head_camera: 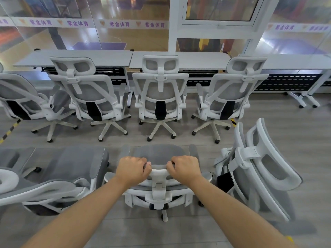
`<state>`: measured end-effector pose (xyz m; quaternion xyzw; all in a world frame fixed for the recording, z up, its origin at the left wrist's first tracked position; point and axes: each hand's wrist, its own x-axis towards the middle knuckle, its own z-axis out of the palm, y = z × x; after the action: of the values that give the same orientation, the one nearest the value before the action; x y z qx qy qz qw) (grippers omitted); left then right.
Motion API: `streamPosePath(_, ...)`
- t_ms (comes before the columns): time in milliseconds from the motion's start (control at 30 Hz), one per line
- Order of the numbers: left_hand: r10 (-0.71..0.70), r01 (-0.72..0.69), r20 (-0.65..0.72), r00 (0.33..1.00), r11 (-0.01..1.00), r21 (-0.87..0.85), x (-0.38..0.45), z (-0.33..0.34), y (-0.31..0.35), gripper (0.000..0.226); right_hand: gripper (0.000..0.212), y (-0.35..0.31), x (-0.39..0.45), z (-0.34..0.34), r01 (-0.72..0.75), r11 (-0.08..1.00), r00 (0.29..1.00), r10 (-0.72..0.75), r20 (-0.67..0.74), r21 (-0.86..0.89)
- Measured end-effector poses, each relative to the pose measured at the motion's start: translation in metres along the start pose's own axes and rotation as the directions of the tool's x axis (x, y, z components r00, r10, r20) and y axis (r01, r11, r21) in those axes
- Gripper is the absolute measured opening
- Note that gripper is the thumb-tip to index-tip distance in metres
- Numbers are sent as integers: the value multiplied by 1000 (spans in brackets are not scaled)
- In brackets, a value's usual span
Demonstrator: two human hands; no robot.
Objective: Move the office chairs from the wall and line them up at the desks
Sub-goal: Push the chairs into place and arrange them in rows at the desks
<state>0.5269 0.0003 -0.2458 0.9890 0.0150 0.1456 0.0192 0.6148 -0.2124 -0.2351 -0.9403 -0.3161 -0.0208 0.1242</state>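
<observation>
I have both hands on the held chair (157, 158), right below me in the middle of the view. My left hand (133, 170) has its grip curled over the left end of the white headrest bar (159, 171), and my right hand (184, 168) has its grip closed round the right end, fingers wrapped over the top edge. The two hands sit apart, with the headrest's middle bracket between them.

The chair faces away from me, toward the counter (75, 58); its grey seat stretches forward past the headrest, so its front-to-back line runs straight up the view. The headrest bar lies crosswise, left to right.

Ahead, three white chairs stand side by side with backs toward me: the left desk chair (89, 90), the middle desk chair (160, 86) and the right desk chair (231, 88), each tucked near the counter's edge. A fourth chair (19, 93) is cut off at the left. Beside my right hand a turned chair (265, 169) stands angled. To my left another grey chair (68, 169) stands close. All rest on the grey plank floor (286, 122).
</observation>
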Motion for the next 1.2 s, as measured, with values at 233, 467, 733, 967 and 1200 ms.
streamPosePath(233,4,-4,13,1000,999,-36,-1,0,0,43,48,-1,0,1,-8,1000,1000,8,-3,4)
streamPosePath(467,-84,92,273,958,996,-14,29,-25,20,38,39,12,9,-20,-73,987,988,52,147,142)
streamPosePath(733,57,-48,320,946,998,-34,113,-21,106,40,39,132,-3,-88,-280,959,960,278,29,56)
streamPosePath(967,220,-206,241,945,975,-82,182,7,224,31,34,246,-58,-121,-500,866,865,500,-43,20)
streamPosePath(1200,387,-366,111,915,915,-169,238,31,317,34,35,289,-68,-101,-637,765,747,644,-166,98)
